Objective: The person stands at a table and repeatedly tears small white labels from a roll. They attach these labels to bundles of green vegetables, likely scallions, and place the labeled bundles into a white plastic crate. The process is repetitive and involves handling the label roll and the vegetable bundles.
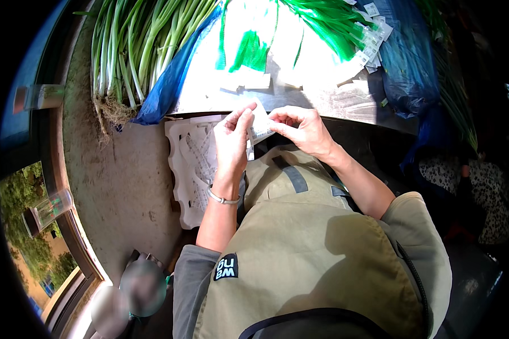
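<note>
My left hand [230,137] pinches a white printed label sheet [259,126] between thumb and fingers, just before the table's near edge. From the other side, my right hand [303,127] has its thumb and fingertips at the sheet's right edge, the fingers curled. Beyond both hands, green mesh netting [249,53] lies on a brightly sunlit table [195,91]. Farther right, a spread of green mesh netting [328,25] has a string of white labels [371,46] along its end.
Spring onions [129,55] with roots lie at left beside blue plastic [163,87]. A blue plastic bag [409,72] lies at right. Below the table, a white plastic crate [184,212] holds label strips [199,152]. A person's patterned clothing [488,190] shows at right, a window [38,229] at left.
</note>
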{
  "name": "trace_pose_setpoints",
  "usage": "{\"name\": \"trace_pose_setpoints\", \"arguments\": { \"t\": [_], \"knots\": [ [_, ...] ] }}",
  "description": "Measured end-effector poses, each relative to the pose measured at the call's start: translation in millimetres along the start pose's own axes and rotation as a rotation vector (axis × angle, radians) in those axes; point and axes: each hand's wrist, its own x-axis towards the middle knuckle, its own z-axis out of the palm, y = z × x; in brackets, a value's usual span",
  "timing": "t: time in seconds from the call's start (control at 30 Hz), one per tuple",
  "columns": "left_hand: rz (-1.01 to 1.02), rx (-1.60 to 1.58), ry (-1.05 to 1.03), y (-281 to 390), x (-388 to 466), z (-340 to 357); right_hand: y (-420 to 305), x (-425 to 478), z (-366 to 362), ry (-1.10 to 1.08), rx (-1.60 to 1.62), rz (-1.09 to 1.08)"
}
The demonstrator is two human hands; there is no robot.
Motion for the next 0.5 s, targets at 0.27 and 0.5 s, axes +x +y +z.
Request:
{"name": "trace_pose_setpoints", "arguments": {
  "t": [0.27, 0.5],
  "knots": [
    [-0.018, 0.014, -0.026, -9.3, 13.5, 10.0, 1.2, 0.6, -5.2, 0.121, -0.081, -0.004],
    [-0.148, -0.053, 0.227, -20.1, 41.3, 13.2, 15.3, 24.7, -40.7, 0.316, 0.132, 0.266]
  ]
}}
